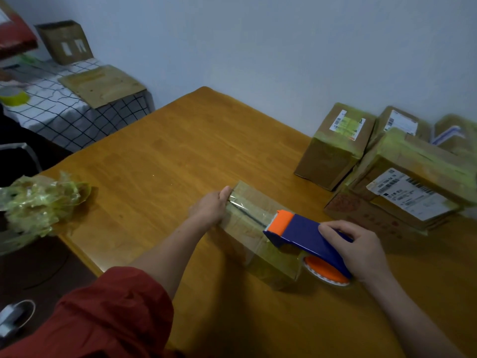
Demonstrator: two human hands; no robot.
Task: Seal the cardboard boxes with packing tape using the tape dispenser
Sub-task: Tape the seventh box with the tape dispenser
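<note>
A small cardboard box [254, 223] lies on the wooden table [160, 156] in front of me. A strip of clear tape runs along its top seam. My left hand [210, 206] holds the box's far left end, thumb pressing the tape's end down on top. My right hand [361, 250] grips the blue and orange tape dispenser [307, 237], whose orange front edge rests on the top of the box. The tape roll hangs past the box's near right end.
Several taped cardboard boxes with shipping labels [338, 146] [407, 192] stand at the table's right side. A heap of crumpled yellowish tape [38, 202] lies at the left edge. A side table with a checked cloth [59, 109] holds more cardboard.
</note>
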